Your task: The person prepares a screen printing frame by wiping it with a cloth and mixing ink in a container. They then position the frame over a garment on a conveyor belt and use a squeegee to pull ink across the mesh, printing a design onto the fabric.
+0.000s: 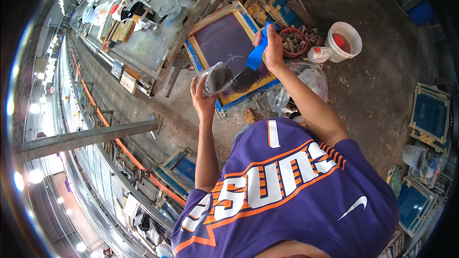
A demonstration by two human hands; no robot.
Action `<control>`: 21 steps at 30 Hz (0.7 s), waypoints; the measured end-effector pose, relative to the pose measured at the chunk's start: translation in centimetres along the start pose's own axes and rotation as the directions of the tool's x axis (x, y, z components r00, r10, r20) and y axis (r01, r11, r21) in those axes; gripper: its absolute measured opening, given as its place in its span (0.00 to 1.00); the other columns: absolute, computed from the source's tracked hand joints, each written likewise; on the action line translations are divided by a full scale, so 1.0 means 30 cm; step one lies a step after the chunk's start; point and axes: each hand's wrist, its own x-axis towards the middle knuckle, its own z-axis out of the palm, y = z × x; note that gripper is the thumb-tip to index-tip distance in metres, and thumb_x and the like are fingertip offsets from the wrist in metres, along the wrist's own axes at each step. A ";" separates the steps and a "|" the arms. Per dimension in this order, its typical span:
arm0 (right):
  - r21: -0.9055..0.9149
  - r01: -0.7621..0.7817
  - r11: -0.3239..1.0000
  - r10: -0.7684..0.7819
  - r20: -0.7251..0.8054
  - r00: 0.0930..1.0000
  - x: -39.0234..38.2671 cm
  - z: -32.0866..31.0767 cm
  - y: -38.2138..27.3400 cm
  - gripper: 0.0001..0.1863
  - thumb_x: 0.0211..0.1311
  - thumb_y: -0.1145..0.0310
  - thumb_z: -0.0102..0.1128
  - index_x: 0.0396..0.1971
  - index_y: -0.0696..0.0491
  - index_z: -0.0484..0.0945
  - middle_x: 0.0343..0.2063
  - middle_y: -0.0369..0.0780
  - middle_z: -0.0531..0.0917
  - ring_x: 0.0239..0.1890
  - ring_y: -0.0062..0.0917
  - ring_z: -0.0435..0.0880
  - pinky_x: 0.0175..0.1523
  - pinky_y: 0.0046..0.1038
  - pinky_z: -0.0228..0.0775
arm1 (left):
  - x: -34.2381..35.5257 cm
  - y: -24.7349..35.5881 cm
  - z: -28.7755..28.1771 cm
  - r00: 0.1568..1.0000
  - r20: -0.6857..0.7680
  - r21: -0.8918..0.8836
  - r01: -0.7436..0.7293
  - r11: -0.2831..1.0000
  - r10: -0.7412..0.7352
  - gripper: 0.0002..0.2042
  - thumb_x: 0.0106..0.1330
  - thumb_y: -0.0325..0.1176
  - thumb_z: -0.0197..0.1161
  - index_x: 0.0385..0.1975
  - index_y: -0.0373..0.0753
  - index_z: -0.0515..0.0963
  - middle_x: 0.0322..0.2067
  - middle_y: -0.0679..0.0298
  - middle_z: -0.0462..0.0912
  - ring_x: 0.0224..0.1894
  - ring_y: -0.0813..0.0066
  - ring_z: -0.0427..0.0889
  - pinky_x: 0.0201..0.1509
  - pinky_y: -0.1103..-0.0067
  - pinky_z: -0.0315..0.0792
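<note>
ok I'm counting two hands (204,101) holding one see-through tub (216,80) and one flat blue piece (257,56), plus one red basin (292,29), one white jug (318,56), one big white bucket (333,51) nearby

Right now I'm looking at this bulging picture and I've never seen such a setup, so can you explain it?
There's no machine, just a person's two bare hands. The picture comes from a fisheye camera on their head, looking down, so straight edges bend. The left hand holds a plastic tub, tilted toward a wood-framed mesh screen bearing a dark patch. The right hand holds a flat blue strip; I can't tell what it is. To that hand's right are a white jug and a white bucket.
</note>
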 end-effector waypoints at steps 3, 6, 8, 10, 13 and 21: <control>-0.017 0.016 1.000 -0.015 0.036 0.999 0.013 0.033 0.007 0.30 0.75 0.41 0.44 0.21 0.52 0.67 0.19 0.34 0.70 0.25 0.18 0.70 0.36 0.25 0.65 | -0.005 -0.011 -0.002 1.000 -0.014 0.005 -0.021 1.000 0.021 0.36 0.44 0.23 0.75 0.60 0.48 0.76 0.66 0.52 0.67 0.66 0.51 0.70 0.66 0.62 0.68; -0.036 0.032 0.999 -0.029 0.079 0.996 0.028 0.074 0.015 0.31 0.74 0.40 0.44 0.21 0.53 0.69 0.20 0.35 0.71 0.25 0.19 0.71 0.36 0.25 0.66 | -0.006 -0.047 0.002 0.998 0.030 -0.145 0.057 0.988 -0.054 0.40 0.44 0.21 0.76 0.63 0.44 0.72 0.65 0.56 0.68 0.65 0.58 0.72 0.65 0.65 0.70; -0.030 0.019 0.999 -0.015 0.125 0.992 0.036 0.119 0.034 0.32 0.72 0.37 0.44 0.23 0.52 0.69 0.20 0.35 0.72 0.25 0.20 0.72 0.37 0.26 0.68 | -0.020 -0.094 -0.003 0.954 0.172 -0.445 0.298 0.845 -0.246 0.41 0.44 0.19 0.76 0.64 0.41 0.69 0.63 0.58 0.71 0.63 0.63 0.74 0.63 0.68 0.72; -0.075 0.016 0.997 -0.002 0.173 0.985 0.056 0.145 0.060 0.32 0.74 0.38 0.43 0.21 0.53 0.70 0.19 0.35 0.72 0.24 0.19 0.72 0.37 0.25 0.67 | -0.015 -0.093 0.002 0.918 0.284 -0.579 0.393 0.714 -0.275 0.41 0.45 0.18 0.76 0.64 0.39 0.67 0.60 0.60 0.74 0.61 0.65 0.75 0.62 0.70 0.73; -0.176 0.047 0.983 0.000 0.263 0.965 0.070 0.193 0.104 0.32 0.76 0.41 0.41 0.21 0.54 0.71 0.18 0.34 0.72 0.25 0.18 0.72 0.36 0.23 0.67 | -0.011 -0.053 0.008 0.884 0.360 -0.662 0.468 0.585 -0.300 0.40 0.45 0.17 0.75 0.63 0.37 0.67 0.57 0.61 0.77 0.59 0.67 0.77 0.64 0.70 0.71; -0.208 0.019 0.978 0.061 0.375 0.925 0.035 0.255 0.151 0.29 0.75 0.43 0.46 0.21 0.53 0.70 0.19 0.32 0.70 0.23 0.15 0.69 0.32 0.20 0.62 | -0.024 -0.088 0.044 0.888 0.316 -0.725 0.454 0.519 -0.335 0.39 0.46 0.17 0.74 0.63 0.37 0.67 0.56 0.61 0.78 0.58 0.67 0.78 0.61 0.71 0.73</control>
